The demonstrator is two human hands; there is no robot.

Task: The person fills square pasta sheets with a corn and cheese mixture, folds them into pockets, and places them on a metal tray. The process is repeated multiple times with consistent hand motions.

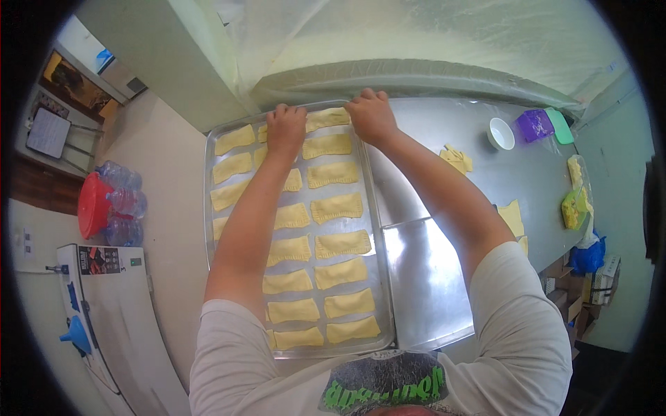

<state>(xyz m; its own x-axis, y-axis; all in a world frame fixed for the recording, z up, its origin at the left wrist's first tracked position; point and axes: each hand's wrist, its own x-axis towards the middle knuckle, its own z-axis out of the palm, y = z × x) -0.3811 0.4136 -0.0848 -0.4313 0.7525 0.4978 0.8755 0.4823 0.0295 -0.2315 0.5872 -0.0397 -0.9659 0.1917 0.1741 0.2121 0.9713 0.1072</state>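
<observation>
A large metal baking tray (383, 305) holds rows of flat, pale yellow rectangular pastries, several with crimped edges. At the tray's far end, a pastry strip (327, 118) lies between my two hands. My left hand (286, 130) is closed at its left end, knuckles up, partly covering the pastries beneath. My right hand (372, 116) is closed at its right end, by the tray's far right corner. The fingertips of both hands are largely hidden. My left forearm crosses over the tray and hides part of the left columns. A nearer pastry (327, 145) lies just below the strip.
Right of the tray is a metal table (423, 125) with dough scraps (456, 159), a white bowl (501, 134), a purple container (535, 126) and a bowl of yellow filling (574, 209). An empty metal tray (427, 284) lies under my right arm. Plastic sheeting (416, 41) hangs behind.
</observation>
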